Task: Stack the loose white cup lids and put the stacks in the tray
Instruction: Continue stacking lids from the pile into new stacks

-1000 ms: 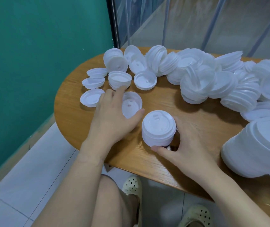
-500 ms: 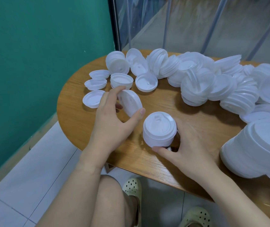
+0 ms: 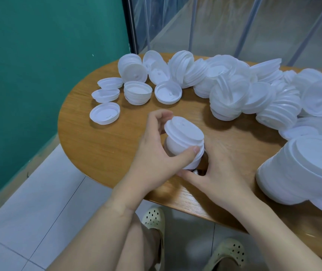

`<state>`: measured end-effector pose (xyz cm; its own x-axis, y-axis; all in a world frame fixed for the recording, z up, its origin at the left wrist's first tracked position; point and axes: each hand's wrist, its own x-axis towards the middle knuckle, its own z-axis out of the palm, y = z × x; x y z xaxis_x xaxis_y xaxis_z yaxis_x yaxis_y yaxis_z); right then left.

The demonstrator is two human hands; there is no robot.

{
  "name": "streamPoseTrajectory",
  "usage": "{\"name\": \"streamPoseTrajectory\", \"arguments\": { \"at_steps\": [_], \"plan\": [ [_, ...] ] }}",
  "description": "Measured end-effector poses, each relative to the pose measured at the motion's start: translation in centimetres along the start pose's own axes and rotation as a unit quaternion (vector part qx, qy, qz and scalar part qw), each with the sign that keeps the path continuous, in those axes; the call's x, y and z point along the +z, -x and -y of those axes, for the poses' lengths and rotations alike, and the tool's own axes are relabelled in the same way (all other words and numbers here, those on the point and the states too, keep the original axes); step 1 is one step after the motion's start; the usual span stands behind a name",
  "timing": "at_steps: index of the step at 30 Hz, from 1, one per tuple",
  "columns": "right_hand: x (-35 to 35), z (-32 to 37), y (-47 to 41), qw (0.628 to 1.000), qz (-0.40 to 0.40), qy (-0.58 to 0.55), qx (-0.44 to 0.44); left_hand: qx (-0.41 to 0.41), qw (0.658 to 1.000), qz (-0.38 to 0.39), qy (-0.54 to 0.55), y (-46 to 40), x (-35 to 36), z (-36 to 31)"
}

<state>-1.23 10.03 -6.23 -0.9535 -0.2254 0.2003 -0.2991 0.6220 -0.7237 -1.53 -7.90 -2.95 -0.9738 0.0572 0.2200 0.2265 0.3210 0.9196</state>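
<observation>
A short stack of white cup lids stands near the table's front edge. My left hand grips a single white lid between thumb and fingers and holds it tilted on top of that stack. From the right, my right hand curls around the stack's base, thumb in front. Several loose upturned lids lie at the table's left. A large heap of white lids runs along the back. No tray is in view.
The round wooden table stands against a teal wall. A tall leaning stack of larger white lids sits at the right front. Below the table edge are my knee and two cream perforated shoes on white floor tiles.
My left hand lifted the single lid off the table, carried it right and set it tilted on the stack. My right hand stayed at the stack's base.
</observation>
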Motion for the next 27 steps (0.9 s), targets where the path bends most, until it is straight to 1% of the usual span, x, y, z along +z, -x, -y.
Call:
{"name": "streamPoseTrajectory", "arguments": {
  "at_steps": [3, 8, 14, 18, 23, 27],
  "plan": [
    [-0.04, 0.18, 0.05, 1.0, -0.004, -0.006, -0.002, 0.0, 0.999, 0.028, -0.042, 0.02, -0.46, 0.24],
    [-0.04, 0.55, 0.1, 1.0, -0.006, -0.005, 0.001, 0.034, 0.991, 0.06, -0.114, -0.2, -0.64, 0.52],
    [-0.01, 0.62, 0.14, 1.0, -0.008, -0.014, 0.008, 0.049, 0.989, 0.069, -0.122, -0.3, -0.6, 0.72],
    [0.14, 0.46, -0.01, 0.998, -0.006, -0.026, 0.054, 0.048, 0.988, 0.076, -0.128, -0.43, -0.48, 0.76],
    [0.08, 0.19, -0.19, 0.999, 0.006, -0.031, 0.015, 0.054, 0.986, 0.072, -0.141, -0.58, -0.32, 0.8],
    [-0.16, 0.74, -0.05, 0.999, -0.016, -0.042, -0.015, 0.054, 0.984, 0.077, -0.154, -0.66, -0.47, 1.0]
  ]
}}
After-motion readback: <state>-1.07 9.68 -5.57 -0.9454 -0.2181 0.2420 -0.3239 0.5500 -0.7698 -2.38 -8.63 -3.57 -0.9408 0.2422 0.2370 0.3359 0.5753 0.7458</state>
